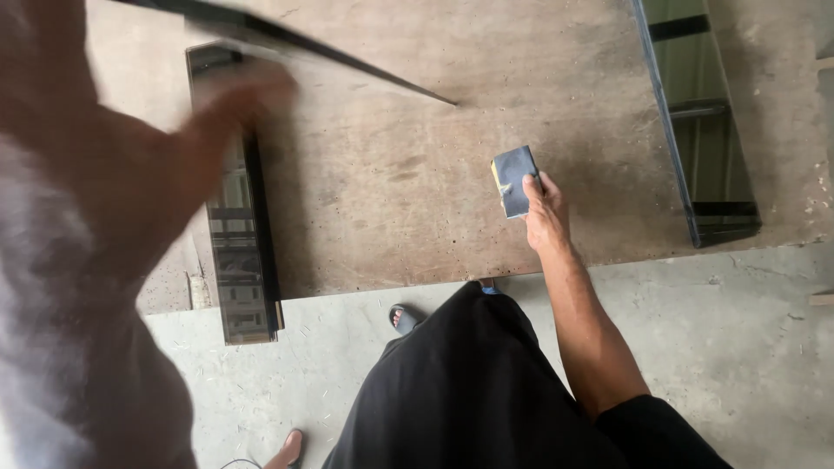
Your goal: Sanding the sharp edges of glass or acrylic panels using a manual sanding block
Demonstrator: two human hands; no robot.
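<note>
Head view — right hand (546, 211) closed on a dark blue rectangular sanding block (514, 180), resting on the worn brown board surface (391, 174); keep block flat. Left hand (130, 165) blurred, spread open, lifting a thin dark glass strip (347, 62).

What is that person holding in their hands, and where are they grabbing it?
The right hand holds a small dark sanding block by its lower end, on the table. The left hand is a blur near a glass strip; any grip cannot be told.

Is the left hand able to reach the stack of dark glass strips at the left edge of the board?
Probably yes: the blurred left hand is raised right by the glass strips, and nothing lies between them.
</note>
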